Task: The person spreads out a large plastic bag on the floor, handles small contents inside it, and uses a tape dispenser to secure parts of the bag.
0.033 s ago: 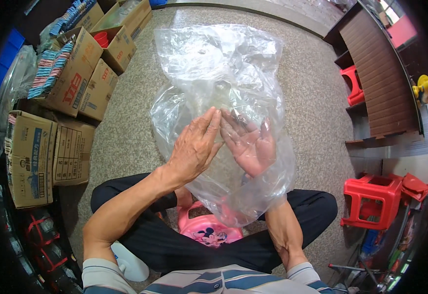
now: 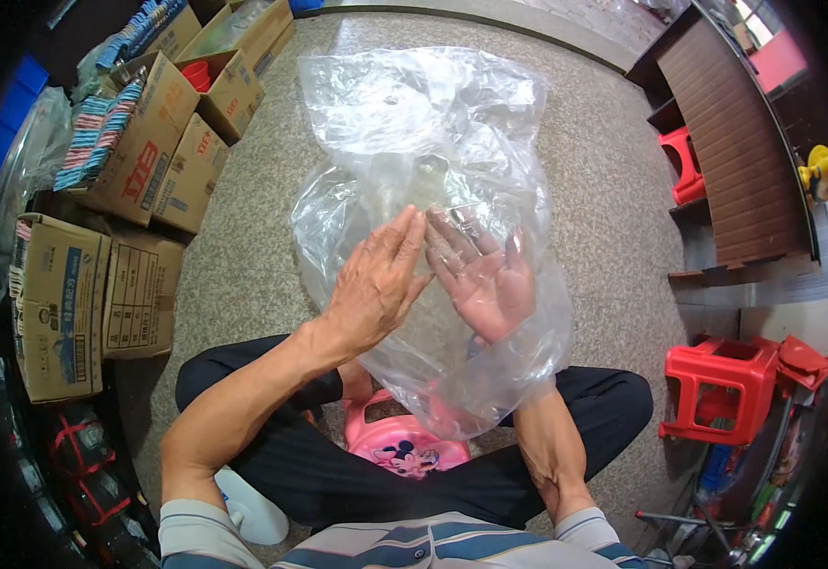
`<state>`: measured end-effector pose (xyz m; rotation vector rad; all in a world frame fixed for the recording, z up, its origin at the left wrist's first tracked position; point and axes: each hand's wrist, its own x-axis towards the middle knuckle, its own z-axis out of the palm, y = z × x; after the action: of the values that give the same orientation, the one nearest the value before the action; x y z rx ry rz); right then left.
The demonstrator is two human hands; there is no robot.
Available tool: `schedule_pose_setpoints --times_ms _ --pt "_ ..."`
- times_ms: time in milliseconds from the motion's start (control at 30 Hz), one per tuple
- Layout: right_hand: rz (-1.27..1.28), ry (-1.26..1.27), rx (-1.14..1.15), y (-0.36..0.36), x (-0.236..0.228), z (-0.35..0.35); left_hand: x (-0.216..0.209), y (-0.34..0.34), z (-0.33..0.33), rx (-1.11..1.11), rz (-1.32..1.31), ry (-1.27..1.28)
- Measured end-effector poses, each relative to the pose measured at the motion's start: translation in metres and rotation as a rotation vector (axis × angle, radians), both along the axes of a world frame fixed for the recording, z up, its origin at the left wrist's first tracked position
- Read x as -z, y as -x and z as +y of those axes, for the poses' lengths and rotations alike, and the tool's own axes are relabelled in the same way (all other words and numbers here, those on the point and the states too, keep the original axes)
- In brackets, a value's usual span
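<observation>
toward twelve o'clock extends a clear plastic bag (image 2: 461, 175); left hand (image 2: 372, 277) at nine o'clock, flattened; right hand (image 2: 486, 286) at three o'clock, palm up, unclenched beneath the bag's film.

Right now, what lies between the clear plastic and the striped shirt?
A pink plastic object with a cartoon print, partly seen through the clear plastic, and the dark trousers. The head view shows this.
</observation>
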<state>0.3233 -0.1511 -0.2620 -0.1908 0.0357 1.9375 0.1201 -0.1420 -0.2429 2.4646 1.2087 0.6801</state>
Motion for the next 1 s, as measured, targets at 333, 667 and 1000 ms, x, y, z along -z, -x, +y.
schedule_pose_setpoints --times_ms 333,667,1000 --pt "0.132 -0.063 -0.048 0.001 0.002 -0.003 -0.009 -0.006 0.001 0.013 0.000 -0.085" --pt "-0.034 -0.154 -0.045 0.003 0.003 -0.004 -0.006 -0.003 0.001 0.062 0.066 -0.242" --pt "-0.010 -0.244 -0.054 0.005 0.007 -0.003 -0.001 0.000 0.021 -0.154 -0.543 0.363"
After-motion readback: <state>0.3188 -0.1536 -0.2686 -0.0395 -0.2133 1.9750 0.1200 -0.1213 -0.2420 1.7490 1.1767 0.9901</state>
